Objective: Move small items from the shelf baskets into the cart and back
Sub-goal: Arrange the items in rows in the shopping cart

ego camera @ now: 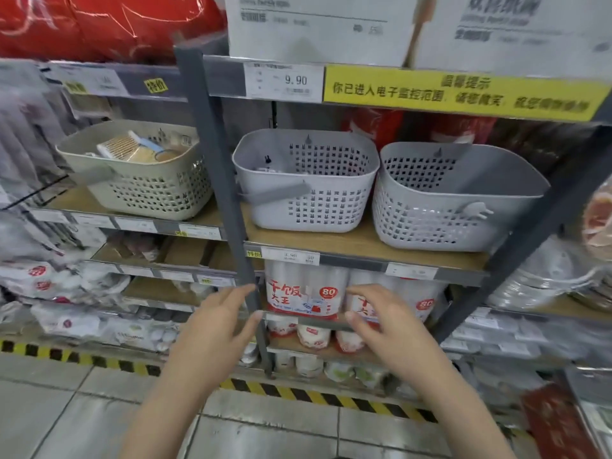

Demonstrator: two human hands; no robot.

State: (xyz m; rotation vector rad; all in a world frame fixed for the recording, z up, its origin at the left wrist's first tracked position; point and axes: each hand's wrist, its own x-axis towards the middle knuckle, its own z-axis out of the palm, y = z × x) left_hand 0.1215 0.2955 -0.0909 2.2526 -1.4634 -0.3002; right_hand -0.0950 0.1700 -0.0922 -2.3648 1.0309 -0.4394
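Reaching forward at chest height, both held apart in front of a grey metal shelf upright (228,193): left hand (212,329) with fingers loosely extended and spread, tips just beside the upright, holding nothing; right hand (384,321) with fingers gently curved and relaxed, likewise empty. Above them, on a wood-toned shelf board (361,241), two grey perforated plastic baskets with rounded corners: the middle basket (308,180) with a bar handle and a few small items barely visible inside, the right basket (447,197) with contents not discernible. On the neighbouring shelf to the left, a cream perforated basket (139,170) heaped with small packaged items (132,149), too blurred to identify. No cart in view. White price tag (283,81) reading "9.90"; beside it a long yellow notice strip (460,92) printed in black Chinese characters. Below, shrink-wrapped stacks of clear disposable cups (306,291) with a red-and-white label marked "80". Glossy tiled floor (99,409) edged with yellow-and-black hazard tape
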